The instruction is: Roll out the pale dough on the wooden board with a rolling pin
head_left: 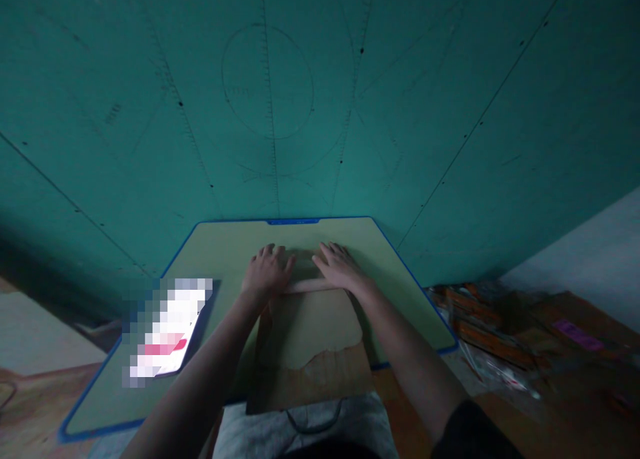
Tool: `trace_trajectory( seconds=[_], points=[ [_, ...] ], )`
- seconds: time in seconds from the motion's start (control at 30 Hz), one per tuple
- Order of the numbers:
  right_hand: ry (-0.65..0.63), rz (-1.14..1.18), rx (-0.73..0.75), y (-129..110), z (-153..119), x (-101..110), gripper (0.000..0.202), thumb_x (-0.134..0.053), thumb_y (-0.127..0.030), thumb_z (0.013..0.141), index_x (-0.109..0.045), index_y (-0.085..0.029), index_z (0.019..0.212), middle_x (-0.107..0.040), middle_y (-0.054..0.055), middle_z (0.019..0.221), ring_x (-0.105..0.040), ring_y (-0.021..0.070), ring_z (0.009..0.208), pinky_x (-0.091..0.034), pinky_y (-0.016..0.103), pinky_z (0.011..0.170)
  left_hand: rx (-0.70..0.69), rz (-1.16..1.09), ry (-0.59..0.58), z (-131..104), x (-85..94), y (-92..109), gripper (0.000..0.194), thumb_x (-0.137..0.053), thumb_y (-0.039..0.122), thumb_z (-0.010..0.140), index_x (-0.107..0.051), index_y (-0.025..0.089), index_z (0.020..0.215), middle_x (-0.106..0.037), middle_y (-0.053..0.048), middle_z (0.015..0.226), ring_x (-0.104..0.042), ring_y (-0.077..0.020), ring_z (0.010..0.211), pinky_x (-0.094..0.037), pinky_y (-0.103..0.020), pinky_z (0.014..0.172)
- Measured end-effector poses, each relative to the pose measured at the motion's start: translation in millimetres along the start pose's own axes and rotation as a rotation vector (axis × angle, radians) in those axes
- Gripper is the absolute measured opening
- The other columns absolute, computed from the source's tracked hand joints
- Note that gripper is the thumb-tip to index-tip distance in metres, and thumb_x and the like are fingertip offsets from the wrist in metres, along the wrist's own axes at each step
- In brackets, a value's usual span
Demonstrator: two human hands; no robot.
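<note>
A wooden board (340,376) lies on a small folding table and sticks out past its near edge. On it is a pale, flat sheet that looks like rolled dough (313,326), its near edge ragged. Across the sheet's far end runs a pale rolling pin (311,286). My left hand (267,269) rests over the pin's left end, fingers stretched forward and slightly bent. Over the right end lies my right hand (343,266), flatter, its fingers reaching forward and thumb pointing inward. My palms hide both pin ends.
The yellowish tabletop (230,246) has a blue rim and stands against a green wall (310,112) with drawn lines. A lit phone or tablet (173,329), partly blurred, lies left of my left forearm. Packaged items (480,319) and cardboard (600,332) sit low at right.
</note>
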State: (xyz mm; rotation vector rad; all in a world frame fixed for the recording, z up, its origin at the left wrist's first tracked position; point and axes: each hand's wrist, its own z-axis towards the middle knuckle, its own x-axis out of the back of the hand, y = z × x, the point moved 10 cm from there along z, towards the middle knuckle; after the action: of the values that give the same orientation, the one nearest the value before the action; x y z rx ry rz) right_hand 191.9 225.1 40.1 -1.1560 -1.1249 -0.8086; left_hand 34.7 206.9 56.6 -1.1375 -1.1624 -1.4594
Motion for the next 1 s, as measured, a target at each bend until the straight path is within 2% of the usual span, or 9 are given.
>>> trace_trajectory(
  seconds=[0.13, 0.27, 0.4, 0.6, 0.8, 1.0],
  points=[
    [0.049, 0.005, 0.003, 2, 16, 8, 0.047, -0.038, -0.039, 0.108, -0.055, -0.016, 0.144, -0.057, 0.015, 0.15, -0.049, 0.0238, 0.141, -0.034, 0.036, 0.115, -0.011, -0.01, 0.015, 16, 3.5, -1, 0.044, -0.036, 0.04, 0.104, -0.067, 0.015, 0.12, -0.067, -0.017, 0.128, -0.063, -0.0305, 0.119, -0.051, -0.041, 0.098],
    [0.093, 0.0, -0.019, 6, 28, 13, 0.039, -0.038, -0.034, 0.108, -0.064, -0.017, 0.13, -0.066, 0.015, 0.136, -0.057, 0.0238, 0.129, -0.04, 0.036, 0.107, -0.04, -0.012, 0.058, 29, 10.7, 0, 0.043, -0.033, 0.032, 0.104, -0.071, 0.014, 0.112, -0.069, -0.016, 0.121, -0.065, -0.0282, 0.113, -0.05, -0.039, 0.098],
    [0.127, -0.009, -0.022, 8, 32, 16, 0.034, -0.039, -0.031, 0.108, -0.068, -0.018, 0.121, -0.069, 0.014, 0.128, -0.06, 0.0234, 0.122, -0.041, 0.035, 0.103, -0.077, -0.013, 0.096, 33, 15.5, 3, 0.041, -0.034, 0.028, 0.103, -0.072, 0.014, 0.107, -0.071, -0.015, 0.115, -0.066, -0.0271, 0.11, -0.05, -0.038, 0.097],
    [0.151, -0.009, -0.013, 7, 21, 15, 0.031, -0.04, -0.03, 0.106, -0.068, -0.019, 0.116, -0.069, 0.013, 0.123, -0.061, 0.0233, 0.116, -0.042, 0.035, 0.099, -0.089, -0.016, 0.109, 22, 12.8, 2, 0.039, -0.034, 0.026, 0.103, -0.07, 0.014, 0.106, -0.07, -0.016, 0.112, -0.065, -0.0279, 0.107, -0.05, -0.038, 0.092],
    [0.147, -0.012, -0.013, 3, -3, 11, 0.027, -0.047, -0.027, 0.101, -0.068, -0.019, 0.116, -0.069, 0.013, 0.12, -0.062, 0.0246, 0.112, -0.044, 0.036, 0.094, -0.028, -0.011, 0.093, 2, 8.4, -8, 0.036, -0.033, 0.026, 0.104, -0.068, 0.015, 0.107, -0.07, -0.014, 0.107, -0.067, -0.0263, 0.101, -0.051, -0.035, 0.087],
    [0.149, -0.022, 0.006, -6, -30, 13, 0.029, -0.049, -0.023, 0.097, -0.068, -0.021, 0.12, -0.067, 0.011, 0.126, -0.06, 0.0239, 0.115, -0.043, 0.037, 0.098, 0.0, 0.023, 0.119, -23, 11.8, -3, 0.035, -0.036, 0.031, 0.105, -0.066, 0.015, 0.114, -0.07, -0.014, 0.115, -0.067, -0.028, 0.105, -0.052, -0.038, 0.087]
  ],
)
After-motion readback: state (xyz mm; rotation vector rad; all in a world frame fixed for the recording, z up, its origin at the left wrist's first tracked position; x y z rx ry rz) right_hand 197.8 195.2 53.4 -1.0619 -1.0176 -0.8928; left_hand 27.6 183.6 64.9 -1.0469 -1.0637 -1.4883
